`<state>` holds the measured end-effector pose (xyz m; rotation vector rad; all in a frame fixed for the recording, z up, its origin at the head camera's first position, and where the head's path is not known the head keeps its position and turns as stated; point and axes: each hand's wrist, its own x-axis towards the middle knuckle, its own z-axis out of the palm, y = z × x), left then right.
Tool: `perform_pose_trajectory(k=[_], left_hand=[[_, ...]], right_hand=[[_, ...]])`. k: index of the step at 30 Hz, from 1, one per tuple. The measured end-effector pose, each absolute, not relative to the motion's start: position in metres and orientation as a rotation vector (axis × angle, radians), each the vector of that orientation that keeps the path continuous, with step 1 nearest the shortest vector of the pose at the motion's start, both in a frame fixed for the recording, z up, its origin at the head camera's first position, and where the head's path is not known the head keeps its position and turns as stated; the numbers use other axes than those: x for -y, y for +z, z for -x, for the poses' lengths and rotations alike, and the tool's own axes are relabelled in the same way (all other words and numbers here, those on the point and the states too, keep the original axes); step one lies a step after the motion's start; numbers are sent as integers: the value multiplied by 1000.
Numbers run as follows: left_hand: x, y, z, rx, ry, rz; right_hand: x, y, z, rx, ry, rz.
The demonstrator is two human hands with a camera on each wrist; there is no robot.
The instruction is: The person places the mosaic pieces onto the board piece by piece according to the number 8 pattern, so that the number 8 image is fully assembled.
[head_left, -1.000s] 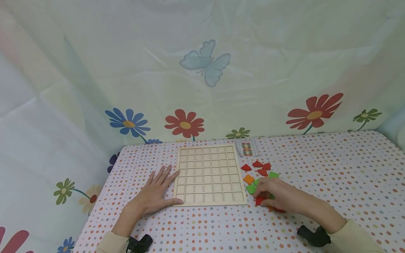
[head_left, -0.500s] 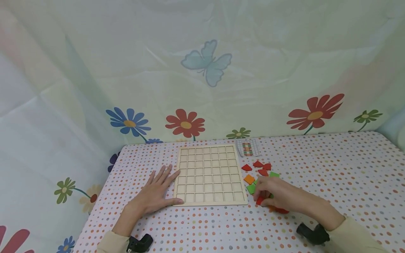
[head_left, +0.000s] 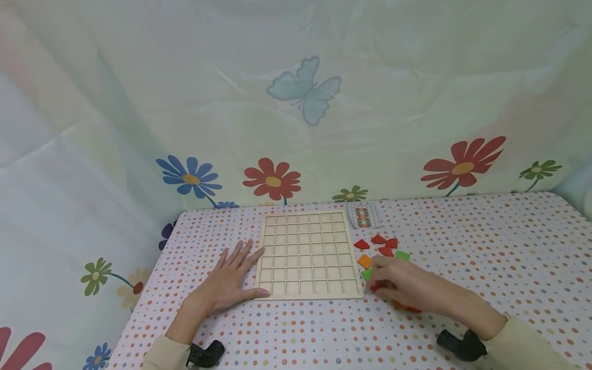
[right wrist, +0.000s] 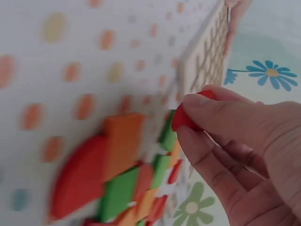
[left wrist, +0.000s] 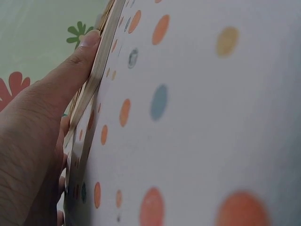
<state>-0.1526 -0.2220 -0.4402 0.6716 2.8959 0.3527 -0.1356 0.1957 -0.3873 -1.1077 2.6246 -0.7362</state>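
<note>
My left hand (head_left: pixel 225 281) lies with fingers spread at the left edge of a wooden grid board (head_left: pixel 305 257); its thumb rests on the near-left corner. In the left wrist view that thumb (left wrist: pixel 70 70) lies along the board's rim. To the right of the board, my right hand (head_left: pixel 402 282) pinches a red piece (right wrist: pixel 186 117) between thumb and fingers, seen close in the right wrist view. Below the hand lie a red quarter-round piece (right wrist: pixel 80 179), an orange piece (right wrist: pixel 123 141) and a green piece (right wrist: pixel 120 193), with several others partly hidden.
Several red fan-shaped pieces (head_left: pixel 378 239), an orange square (head_left: pixel 364 261) and a green square (head_left: pixel 402 255) lie right of the board. A printed pattern card (head_left: pixel 363 216) sits beyond them. The dotted tablecloth (head_left: pixel 287 334) meets a flowered curtain (head_left: pixel 393 128) behind.
My right hand has lifted the red piece and shifted slightly left toward the board's edge. My left hand keeps its place on the board.
</note>
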Motion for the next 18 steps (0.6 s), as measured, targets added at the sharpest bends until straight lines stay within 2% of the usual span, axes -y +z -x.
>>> perform_pose_trajectory(k=[9,18], left_hand=[[226,-441,151,-2897,341,-650],[224,-442,155,-2884,319,-666]], right_hand=[[-151,-375,172,-2617,-967,1245],[-98,-389,216,-2573,-1409,1027]])
